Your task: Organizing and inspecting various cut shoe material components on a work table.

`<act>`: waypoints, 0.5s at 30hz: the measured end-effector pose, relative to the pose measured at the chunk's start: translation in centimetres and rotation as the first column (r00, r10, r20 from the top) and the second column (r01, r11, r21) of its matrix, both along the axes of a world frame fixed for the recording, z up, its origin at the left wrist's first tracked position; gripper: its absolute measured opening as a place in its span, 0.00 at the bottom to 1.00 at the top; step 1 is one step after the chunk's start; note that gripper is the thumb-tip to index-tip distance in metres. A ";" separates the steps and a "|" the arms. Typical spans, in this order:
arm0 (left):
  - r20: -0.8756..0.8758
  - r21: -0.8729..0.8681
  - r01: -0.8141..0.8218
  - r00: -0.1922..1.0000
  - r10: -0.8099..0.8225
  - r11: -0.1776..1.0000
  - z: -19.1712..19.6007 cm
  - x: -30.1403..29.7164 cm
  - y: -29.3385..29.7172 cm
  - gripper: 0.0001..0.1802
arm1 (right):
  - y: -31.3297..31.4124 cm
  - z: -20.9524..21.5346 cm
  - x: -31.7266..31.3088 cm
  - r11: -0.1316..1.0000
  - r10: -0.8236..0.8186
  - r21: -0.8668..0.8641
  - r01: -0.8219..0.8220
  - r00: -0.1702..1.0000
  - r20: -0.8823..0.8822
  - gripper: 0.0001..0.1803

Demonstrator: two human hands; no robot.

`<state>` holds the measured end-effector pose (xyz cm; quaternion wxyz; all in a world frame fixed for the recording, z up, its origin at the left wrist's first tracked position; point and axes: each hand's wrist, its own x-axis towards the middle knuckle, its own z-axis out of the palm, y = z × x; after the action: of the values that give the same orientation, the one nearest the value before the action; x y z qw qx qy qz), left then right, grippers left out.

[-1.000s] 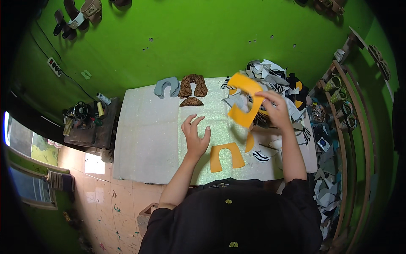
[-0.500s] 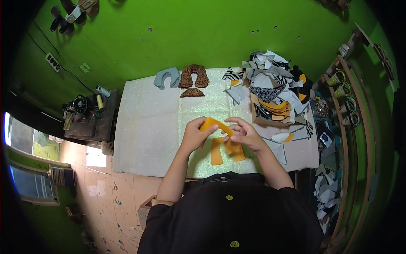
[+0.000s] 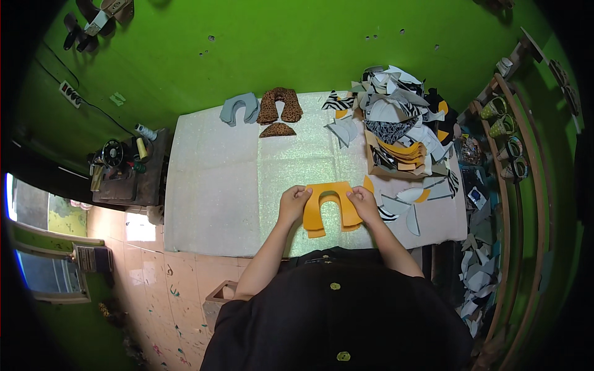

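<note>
Between my hands are yellow U-shaped pieces, layered one over another, with the open end of the U toward me. My left hand pinches the upper left corner with thumb and fingers. At the upper right corner, my right hand grips the same pieces. Farther back on the table lie a stack of grey-blue U-shaped pieces and a stack of leopard-print U-shaped pieces. A leopard-print half-moon piece rests just in front of the latter.
A cardboard box with yellow strips and a heap of offcuts fills the table's far right. Cut scraps lie beside my right hand. To the left stands a sewing machine; shoes hang on a wooden rack at the right.
The yellow pieces were bent and folded in my hands; now they are spread flat and aligned. My hands have moved apart, to opposite upper corners.
</note>
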<state>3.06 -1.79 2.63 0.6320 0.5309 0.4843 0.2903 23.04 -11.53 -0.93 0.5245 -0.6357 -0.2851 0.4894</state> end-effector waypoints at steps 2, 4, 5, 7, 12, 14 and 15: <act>-0.246 0.113 0.037 0.969 -0.008 0.993 -1.5 0.1 -0.5 0.15 | -0.4 -1.1 -0.4 0.993 0.046 -0.115 -0.011 0.950 0.308 0.12; -0.367 0.183 0.067 0.930 0.005 0.981 -3.8 -0.3 -0.9 0.15 | -0.8 -2.1 -1.0 0.981 0.128 -0.194 -0.002 0.756 0.642 0.16; -0.482 0.243 0.112 0.876 0.020 0.964 -4.2 -0.2 -1.0 0.16 | -1.0 -2.6 -1.3 0.981 0.127 -0.195 0.001 0.756 0.642 0.16; -0.527 0.270 0.145 0.849 0.021 0.952 -4.8 -0.1 -1.1 0.18 | -1.3 -3.6 -1.6 0.983 0.145 -0.182 -0.004 0.618 0.773 0.16; -0.670 0.213 0.244 0.742 -0.040 0.946 -5.0 0.0 -1.1 0.22 | -1.4 -4.0 -1.4 0.985 0.136 -0.170 0.014 0.535 0.834 0.15; -0.684 0.210 0.260 0.728 -0.049 0.942 -4.9 0.0 -1.1 0.22 | -1.4 -3.7 -1.2 0.979 0.177 -0.203 -0.009 0.527 0.831 0.15; -0.698 0.206 0.276 0.714 -0.057 0.939 -4.8 0.0 -1.2 0.22 | -1.4 -3.5 -1.1 0.979 0.176 -0.202 -0.009 0.527 0.831 0.15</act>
<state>3.01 -2.96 -2.21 0.3467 0.7301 0.5826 0.0854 21.90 -12.91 -4.45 0.2372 -0.8193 -0.4931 0.1711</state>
